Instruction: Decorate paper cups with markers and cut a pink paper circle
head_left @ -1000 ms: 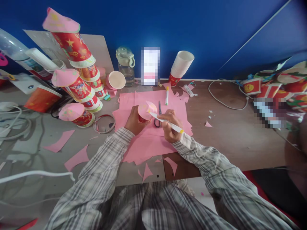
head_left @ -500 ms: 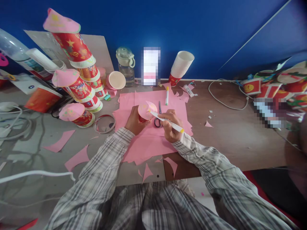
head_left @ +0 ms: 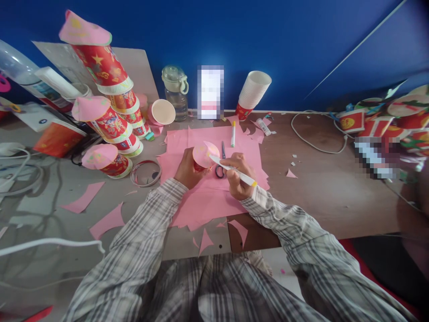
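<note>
My left hand [head_left: 189, 171] is closed around a red paper cup [head_left: 198, 167] that wears a pink paper cone [head_left: 205, 154] on top. In my right hand [head_left: 240, 175] is a white marker with a yellow end [head_left: 246, 179], its tip at the right side of the cone. Yellowish marks show faintly on the pink paper. Between the hands, dark scissors [head_left: 223, 150] lie on a pile of pink paper sheets [head_left: 211, 201]. Beyond them rests a second marker [head_left: 233, 134], white with yellow and green ends.
Cup towers with pink cones [head_left: 100, 67] stand at the left, near a tape roll [head_left: 146, 173]. A water bottle [head_left: 176, 91], a lit phone [head_left: 210, 91] and stacked paper cups [head_left: 254, 91] line the blue wall. Cables and decorated cups [head_left: 351, 120] lie right. Pink scraps [head_left: 107, 221] litter the table.
The marker tip has shifted very slightly to the right on the cone. Both hands keep nearly the same place and grip.
</note>
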The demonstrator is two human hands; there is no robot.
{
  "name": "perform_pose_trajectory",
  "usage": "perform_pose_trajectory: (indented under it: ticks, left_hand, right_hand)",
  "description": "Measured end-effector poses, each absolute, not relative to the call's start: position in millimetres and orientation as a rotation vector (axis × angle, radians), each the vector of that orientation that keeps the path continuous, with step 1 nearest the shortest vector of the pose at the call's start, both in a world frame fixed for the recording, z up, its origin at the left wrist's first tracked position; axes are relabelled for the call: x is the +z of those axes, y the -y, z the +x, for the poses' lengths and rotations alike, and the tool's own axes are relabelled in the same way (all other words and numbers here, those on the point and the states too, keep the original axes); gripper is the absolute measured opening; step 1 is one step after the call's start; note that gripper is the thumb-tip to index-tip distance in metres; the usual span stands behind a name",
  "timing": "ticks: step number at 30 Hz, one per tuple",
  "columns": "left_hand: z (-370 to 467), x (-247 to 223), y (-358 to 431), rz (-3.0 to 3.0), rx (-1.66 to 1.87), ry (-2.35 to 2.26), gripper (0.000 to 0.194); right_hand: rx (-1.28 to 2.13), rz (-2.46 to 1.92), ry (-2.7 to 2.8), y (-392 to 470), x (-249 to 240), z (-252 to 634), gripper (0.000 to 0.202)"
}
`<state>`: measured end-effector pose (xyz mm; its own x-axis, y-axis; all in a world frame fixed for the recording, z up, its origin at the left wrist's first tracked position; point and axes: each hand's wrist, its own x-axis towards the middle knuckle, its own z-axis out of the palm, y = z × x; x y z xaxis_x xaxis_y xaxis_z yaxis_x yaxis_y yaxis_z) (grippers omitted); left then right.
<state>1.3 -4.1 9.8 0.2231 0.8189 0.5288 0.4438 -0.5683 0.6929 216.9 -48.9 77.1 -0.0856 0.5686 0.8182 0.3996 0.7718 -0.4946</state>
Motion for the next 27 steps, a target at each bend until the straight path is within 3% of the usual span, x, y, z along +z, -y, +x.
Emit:
perform_pose_trajectory:
  ticks: [4, 10, 27]
  left_hand:
    - [1.6, 10.7, 4.2, 2.122, 1.289, -1.166, 0.082]
    - [1.1, 8.1, 2.7, 2.163, 1.295, -1.155, 0.081]
    - [-1.4, 5.6, 2.0, 2.18, 1.327, -1.114, 0.081]
  right_hand:
    - [0.116, -0.75, 1.706, 47.2, 76.5, 214.5, 0.045]
    - [0.084, -0.625, 1.711, 46.4, 83.1, 212.1, 0.029]
    - [0.074, -0.641, 1.726, 46.7, 83.7, 213.2, 0.028]
